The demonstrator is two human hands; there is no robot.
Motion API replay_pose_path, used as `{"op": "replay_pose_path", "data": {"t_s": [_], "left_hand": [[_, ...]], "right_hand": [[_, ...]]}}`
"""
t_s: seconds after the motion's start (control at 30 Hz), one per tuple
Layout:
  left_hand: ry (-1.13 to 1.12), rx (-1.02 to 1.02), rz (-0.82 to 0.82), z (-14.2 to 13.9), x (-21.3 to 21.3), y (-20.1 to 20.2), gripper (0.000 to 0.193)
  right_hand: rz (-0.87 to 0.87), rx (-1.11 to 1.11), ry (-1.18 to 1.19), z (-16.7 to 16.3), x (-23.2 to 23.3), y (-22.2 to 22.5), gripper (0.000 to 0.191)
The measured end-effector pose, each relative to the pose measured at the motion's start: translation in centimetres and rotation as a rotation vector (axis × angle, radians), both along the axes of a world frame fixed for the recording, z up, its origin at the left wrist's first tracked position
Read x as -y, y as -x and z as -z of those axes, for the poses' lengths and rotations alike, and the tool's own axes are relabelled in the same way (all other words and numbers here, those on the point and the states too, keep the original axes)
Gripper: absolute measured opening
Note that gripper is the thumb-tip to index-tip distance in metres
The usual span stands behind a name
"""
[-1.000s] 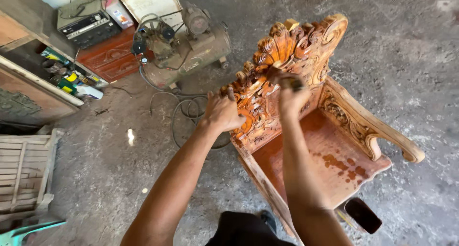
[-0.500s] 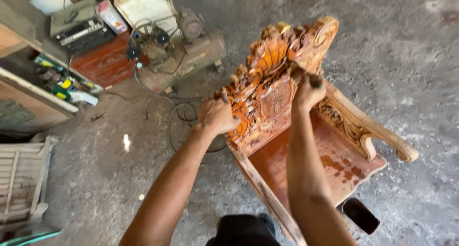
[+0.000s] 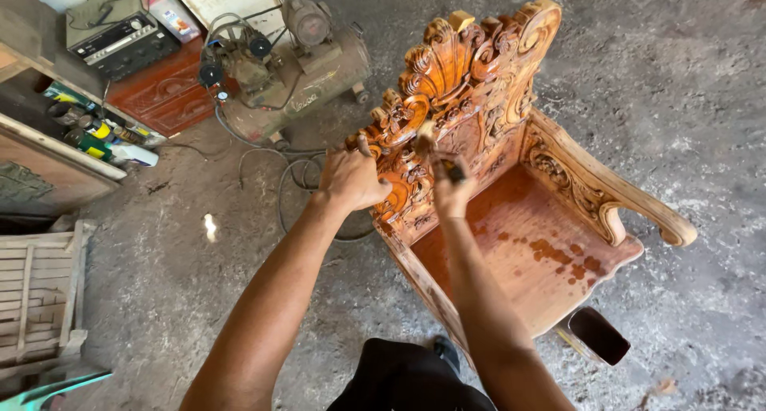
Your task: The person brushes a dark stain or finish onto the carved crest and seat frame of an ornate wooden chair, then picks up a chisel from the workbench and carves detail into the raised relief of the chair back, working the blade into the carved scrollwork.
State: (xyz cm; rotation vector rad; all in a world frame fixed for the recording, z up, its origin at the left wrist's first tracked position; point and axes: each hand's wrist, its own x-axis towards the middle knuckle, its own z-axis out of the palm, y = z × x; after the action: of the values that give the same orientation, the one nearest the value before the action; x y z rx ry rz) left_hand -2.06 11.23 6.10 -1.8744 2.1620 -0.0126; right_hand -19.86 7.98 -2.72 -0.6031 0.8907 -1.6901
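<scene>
Item: carved wooden chair [image 3: 511, 179], standing on the concrete floor [image 3: 678, 84], its seat and back glossy with wet reddish finish.
Left hand [image 3: 351, 178]: closed over the carved back's edge, apparently steadying it.
Right hand [image 3: 448, 189]: clenched around a small brush [image 3: 431, 144], bristles pressed into the carving's recesses.
Container: dark pot [image 3: 598, 335] beside the seat, within reach.
Background: air compressor [image 3: 295, 56] with coiled hose [image 3: 295, 179].

Chair [image 3: 519, 219]: I see it right of the compressor [image 3: 295, 60].
Container [image 3: 598, 335]: beside the chair's seat (on the floor).
</scene>
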Motion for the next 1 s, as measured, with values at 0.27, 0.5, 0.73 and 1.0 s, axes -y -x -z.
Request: {"op": "replay_pose_path", "data": {"t_s": [0.27, 0.5, 0.73, 1.0], "left_hand": [[0.048, -0.149, -0.057, 0.1, -0.1, 0.2, 0.077], [0.561, -0.031, 0.198, -0.8, -0.3, 0.7, 0.098], [-0.115, -0.084, -0.134, -1.6, -0.4, 0.7, 0.083], [-0.162, -0.010, -0.118, -1.0, -0.3, 0.6, 0.076]], "right_hand": [[0.107, 0.018, 0.153, 0.2, 0.6, 1.0, 0.007], [0.183, -0.576, 0.337, 1.9, -0.8, 0.6, 0.011], [0.185, -0.306, 0.145, 3.1, -1.6, 0.0, 0.015], [0.050, -0.370, 0.158, 4.1, -2.6, -2.1, 0.010]]}}
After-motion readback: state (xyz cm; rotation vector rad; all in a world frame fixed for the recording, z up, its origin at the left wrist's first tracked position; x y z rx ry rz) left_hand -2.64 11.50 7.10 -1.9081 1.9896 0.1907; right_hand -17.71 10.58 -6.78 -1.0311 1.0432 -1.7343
